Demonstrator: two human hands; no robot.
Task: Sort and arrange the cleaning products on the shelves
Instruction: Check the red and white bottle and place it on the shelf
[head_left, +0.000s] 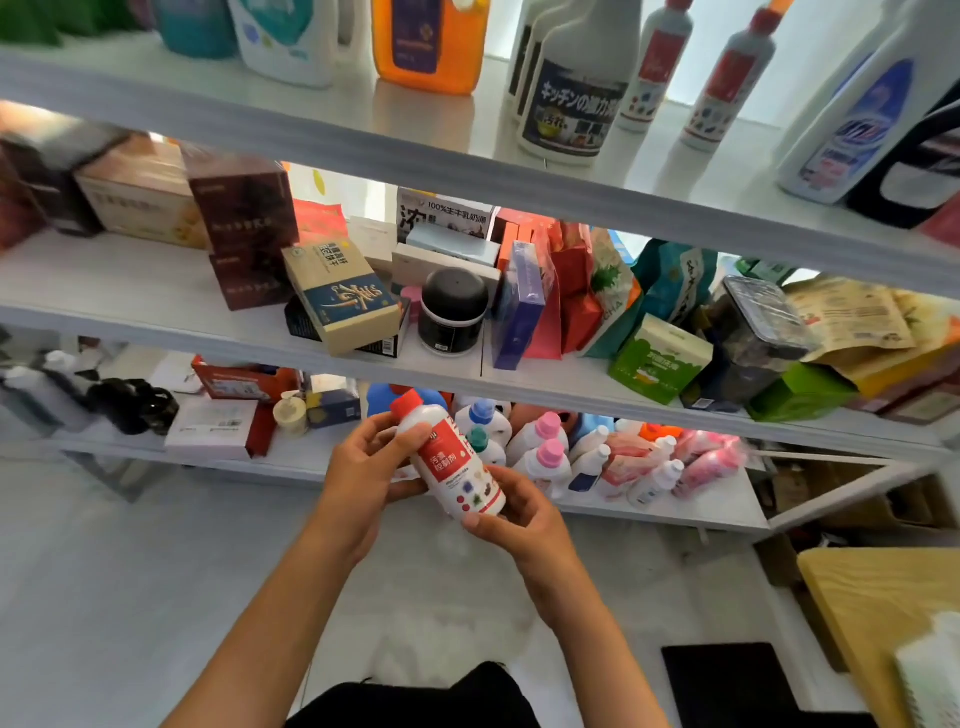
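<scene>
Left hand (363, 470), right hand (511, 512) raised together, fingers curled, gripping.

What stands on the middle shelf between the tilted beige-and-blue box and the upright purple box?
In the head view, a black round-topped jar stands between the beige-and-blue box and the purple box on the middle shelf.

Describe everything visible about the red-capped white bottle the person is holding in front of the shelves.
The white bottle looks plastic, with a red screw cap on and a red-and-white label bearing coloured dots near its base. It is tilted, cap up-left, base down-right, in front of the lower shelf. The left hand grips its upper body; the right hand holds the base with its fingers.
</scene>
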